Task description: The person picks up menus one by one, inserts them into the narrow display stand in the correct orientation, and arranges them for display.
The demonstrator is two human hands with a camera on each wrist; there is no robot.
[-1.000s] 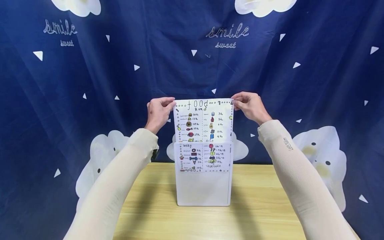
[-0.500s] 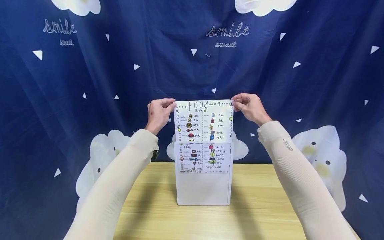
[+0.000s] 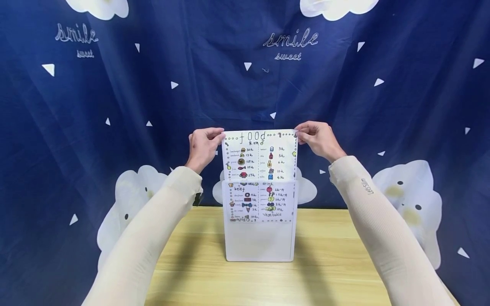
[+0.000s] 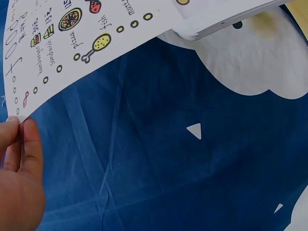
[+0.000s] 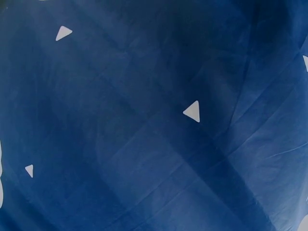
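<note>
A hand-drawn food menu sheet (image 3: 260, 157) stands upright, its lower part inside a clear plastic sleeve (image 3: 260, 238) that rests on the wooden table (image 3: 191, 272). My left hand (image 3: 203, 146) pinches the sheet's top left corner. My right hand (image 3: 317, 138) pinches the top right corner. In the left wrist view the menu sheet (image 4: 86, 43) runs from my left hand (image 4: 19, 163) up to the sleeve's rim (image 4: 226, 24). The right wrist view holds only blue cloth.
A dark blue curtain (image 3: 115, 93) with white clouds, triangles and the words "smile sweet" hangs close behind the table. The sleeve stands near the table's far edge. Bare wood lies in front of it, between my sleeved forearms.
The sheet has slid a little further down into the sleeve, and both hands have lowered with it.
</note>
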